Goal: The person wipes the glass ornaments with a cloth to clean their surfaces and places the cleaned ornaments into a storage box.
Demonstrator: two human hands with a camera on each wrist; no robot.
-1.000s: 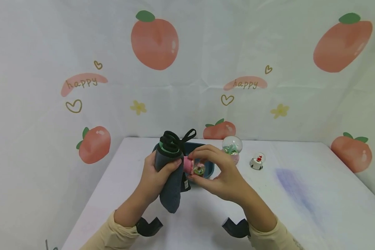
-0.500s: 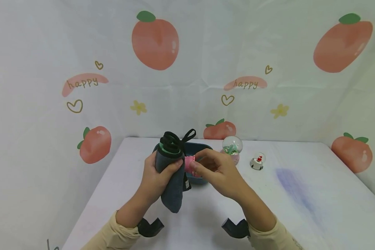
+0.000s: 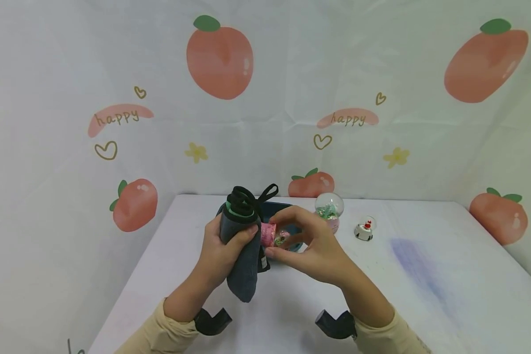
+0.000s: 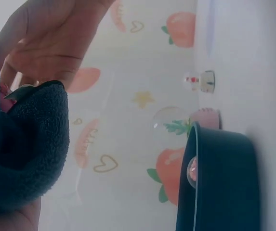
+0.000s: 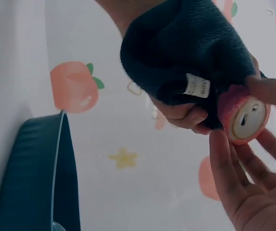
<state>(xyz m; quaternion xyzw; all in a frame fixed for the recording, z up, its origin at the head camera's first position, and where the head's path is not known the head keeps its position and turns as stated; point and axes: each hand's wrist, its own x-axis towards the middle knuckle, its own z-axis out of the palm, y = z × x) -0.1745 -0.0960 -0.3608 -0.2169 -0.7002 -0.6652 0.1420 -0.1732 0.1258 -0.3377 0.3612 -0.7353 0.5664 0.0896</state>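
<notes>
My left hand (image 3: 219,248) grips a bunched dark blue-grey towel (image 3: 240,273) with black edging, a hanging loop and a white label (image 5: 198,85). Against the towel's right side sits a small snow globe with a pink base (image 3: 268,235), its clear dome (image 3: 282,238) pointing right toward my right palm. The thumb and fingers of my right hand (image 3: 316,248) curl round this globe. From the right wrist, its pale underside (image 5: 247,118) shows, with the towel right beside the base. Part of the dome is hidden behind the fingers.
Behind the hands stands a dark teal basin (image 3: 287,207), with another small globe (image 4: 192,171) inside it. A larger snow globe (image 3: 329,211) with a pink base is to its right. Farther right is a small white-based globe (image 3: 364,229) with a red figure. A printed cloth hangs behind the table.
The right hand's fingers have shifted round the snow globe: half a second ago they covered its dome, and now the dome shows again. The left hand and towel have barely moved.
</notes>
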